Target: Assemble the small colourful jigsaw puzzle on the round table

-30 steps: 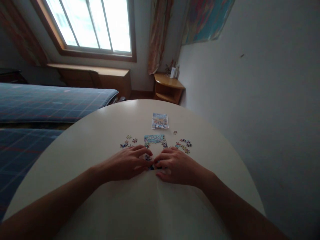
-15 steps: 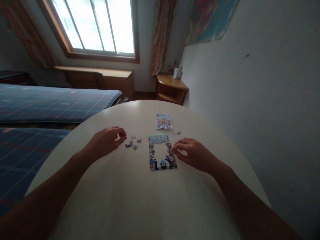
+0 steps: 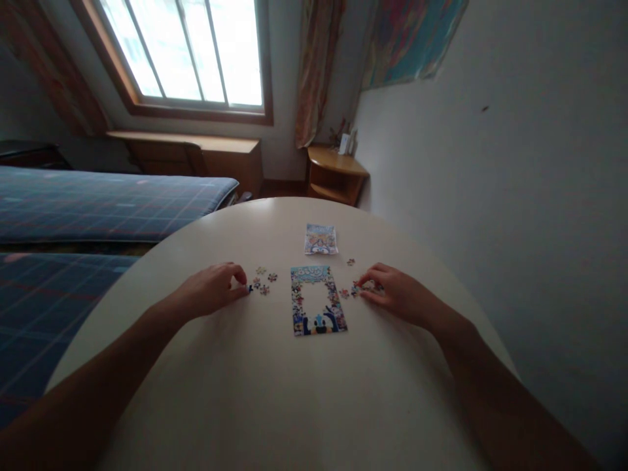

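A jigsaw puzzle (image 3: pixel 298 307) with a bright printed border lies flat mid-table, its centre a pale gap without pieces. To its left, my left hand (image 3: pixel 216 288) has thumb and fingers drawn together at a small dark blue puzzle piece (image 3: pixel 250 288). Several loose pieces (image 3: pixel 265 290) lie just right of those fingertips. On the other side, my right hand (image 3: pixel 392 294) pinches at a puzzle piece (image 3: pixel 354 290). A reddish piece (image 3: pixel 344 294) sits between that hand and the puzzle; more pieces are partly hidden under its fingers.
Behind the puzzle lies a printed picture packet (image 3: pixel 320 240), with a single piece (image 3: pixel 350 261) to its right. All rest on a round white table (image 3: pixel 275 392). A plaid-covered bed (image 3: pixel 112 203) stands left, a wall (image 3: pixel 540 196) right, a corner shelf (image 3: pixel 338 160) beyond.
My right hand has moved right, from the puzzle's right edge to the loose pieces beside it. My left hand has dropped slightly toward me, onto the dark blue piece.
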Available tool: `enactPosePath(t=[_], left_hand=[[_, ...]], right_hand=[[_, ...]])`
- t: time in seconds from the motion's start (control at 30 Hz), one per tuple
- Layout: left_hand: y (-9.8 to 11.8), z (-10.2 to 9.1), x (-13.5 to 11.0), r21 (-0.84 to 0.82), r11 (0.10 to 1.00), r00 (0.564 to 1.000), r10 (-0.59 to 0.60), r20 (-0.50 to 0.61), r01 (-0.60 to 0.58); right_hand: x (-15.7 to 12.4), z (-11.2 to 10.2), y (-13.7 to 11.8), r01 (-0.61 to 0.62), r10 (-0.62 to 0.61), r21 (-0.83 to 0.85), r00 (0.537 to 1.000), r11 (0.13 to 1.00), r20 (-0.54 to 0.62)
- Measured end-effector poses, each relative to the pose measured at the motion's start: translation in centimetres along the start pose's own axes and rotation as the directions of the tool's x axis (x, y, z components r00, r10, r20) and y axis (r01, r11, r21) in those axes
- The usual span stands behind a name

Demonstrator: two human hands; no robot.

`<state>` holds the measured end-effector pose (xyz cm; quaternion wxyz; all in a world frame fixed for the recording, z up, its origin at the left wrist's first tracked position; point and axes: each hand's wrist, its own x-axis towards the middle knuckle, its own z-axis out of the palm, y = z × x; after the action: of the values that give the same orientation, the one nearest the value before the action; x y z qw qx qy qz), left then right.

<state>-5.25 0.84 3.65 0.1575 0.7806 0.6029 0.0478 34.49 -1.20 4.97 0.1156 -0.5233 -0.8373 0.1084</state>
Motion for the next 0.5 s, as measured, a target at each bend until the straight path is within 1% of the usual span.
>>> enactPosePath(t=[0.1, 0.27, 0.37, 0.5], left_hand=[[0.1, 0.0, -0.1, -0.012, 1.0, 1.0, -0.008, 0.016, 0.008], [0.7, -0.1, -0.3, -0.08, 0.993, 0.996, 0.09, -0.023, -0.092], [2.1, 0.0, -0.5, -0.161, 0.977, 0.99, 0.133, -0.051, -0.14], [4.6, 1.2, -0.8, -0.312, 0.918, 0.965, 0.197, -0.175, -0.244]], right_hand=[[0.0, 0.1, 0.1, 0.011, -0.011, -0.013, 1.0, 1.0, -0.018], [0.1, 0.3, -0.5, 0.034, -0.035, -0.022, 0.999, 0.999, -0.037], [0.3, 0.7, -1.7, 0.062, -0.062, -0.006, 0.995, 0.998, -0.079], [0.4, 1.8, -4.1, 0.166, -0.16, 0.044, 0.98, 0.985, -0.117]])
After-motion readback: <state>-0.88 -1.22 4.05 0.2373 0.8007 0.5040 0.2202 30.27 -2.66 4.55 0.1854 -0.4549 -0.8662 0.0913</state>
